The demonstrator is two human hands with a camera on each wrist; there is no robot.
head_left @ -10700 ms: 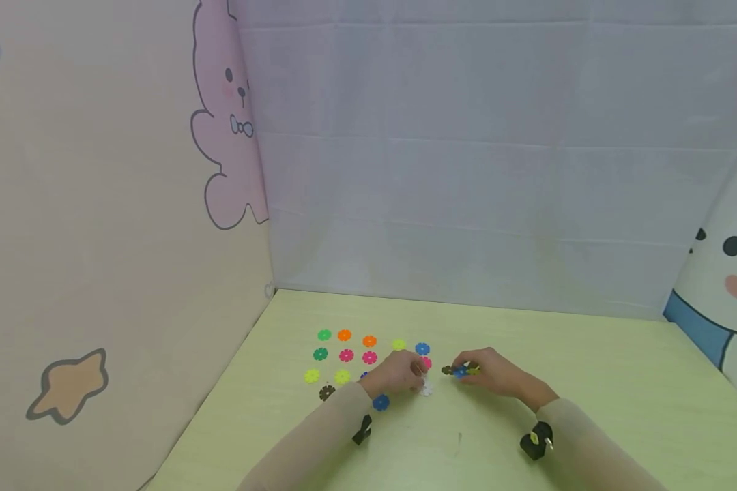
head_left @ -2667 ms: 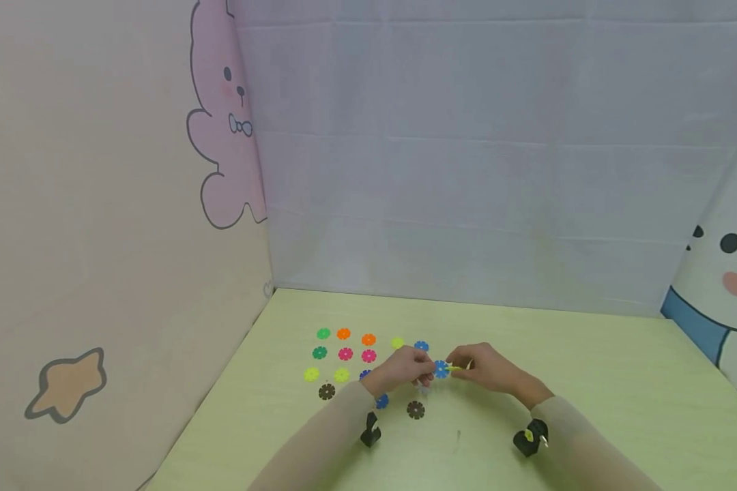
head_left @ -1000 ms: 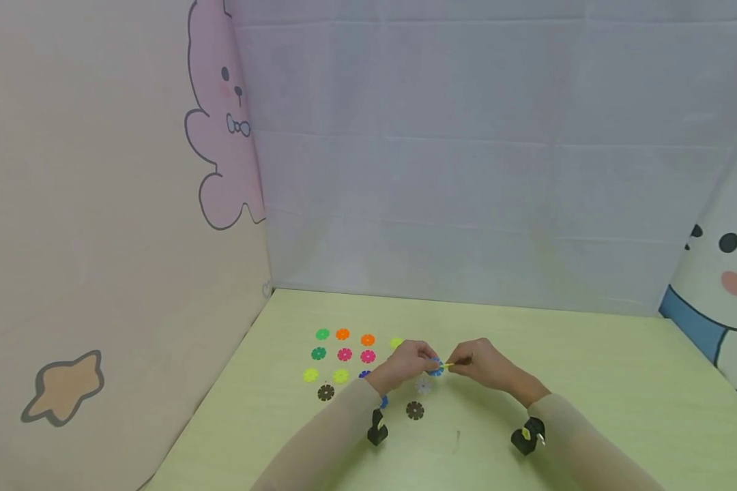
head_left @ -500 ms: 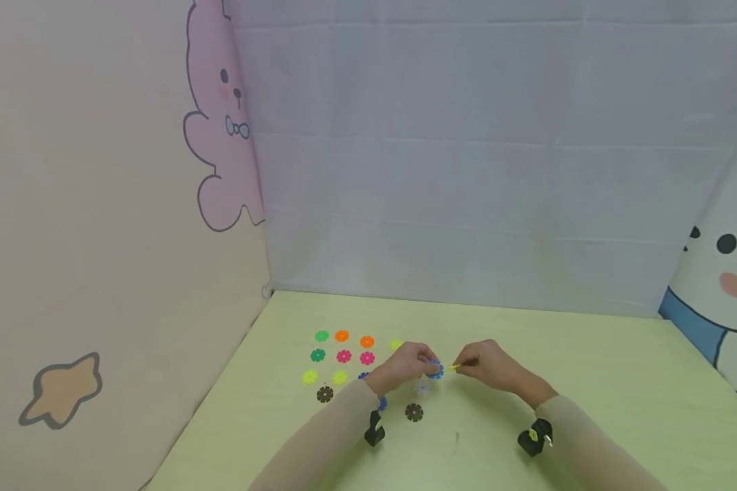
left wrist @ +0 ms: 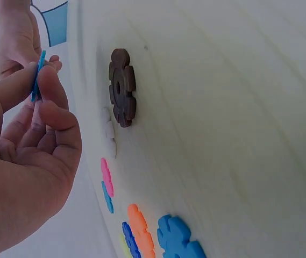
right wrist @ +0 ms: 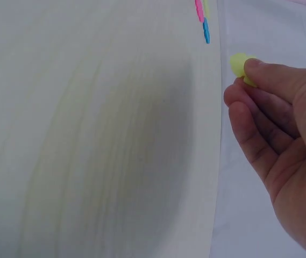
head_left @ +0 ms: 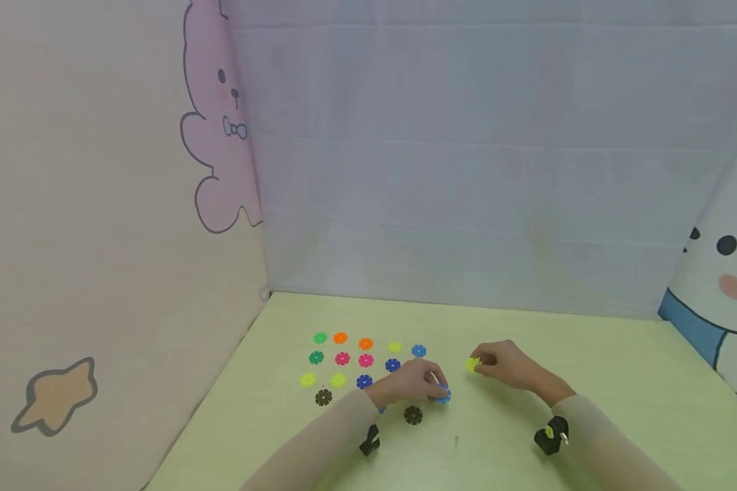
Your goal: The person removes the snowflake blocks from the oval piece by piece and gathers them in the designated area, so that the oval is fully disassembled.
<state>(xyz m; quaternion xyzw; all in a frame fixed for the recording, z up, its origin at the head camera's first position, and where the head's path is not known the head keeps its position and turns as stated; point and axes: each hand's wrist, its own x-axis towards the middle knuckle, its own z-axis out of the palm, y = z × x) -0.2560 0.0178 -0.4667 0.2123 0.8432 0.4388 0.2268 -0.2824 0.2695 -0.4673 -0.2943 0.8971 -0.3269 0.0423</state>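
Observation:
In the head view my left hand [head_left: 408,383] pinches a light-blue flower-shaped interlocking disc [head_left: 443,394] between thumb and fingers. The left wrist view shows this blue disc [left wrist: 38,78] edge-on. Further right, my right hand [head_left: 508,365] pinches a yellow disc [head_left: 472,365] of the same kind, seen partly behind the thumb in the right wrist view [right wrist: 239,64]. The two discs are apart. Near the left hand a brown disc [head_left: 413,414] lies flat on the table. A white disc [left wrist: 109,131] shows in the left wrist view; in the head view the left hand hides it.
Several more discs lie in loose rows on the table left of the hands, among them green [head_left: 320,338], orange [head_left: 366,344], pink [head_left: 342,359] and dark-blue [head_left: 364,382] ones. Another brown disc [head_left: 323,397] lies nearest the left forearm. A pale curtain [head_left: 467,170] hangs behind the table.
Earlier the right hand held brown, blue and yellow discs together; the brown one now lies on the table. Blue and yellow have separated, the left hand moving lower, the right hand rightward.

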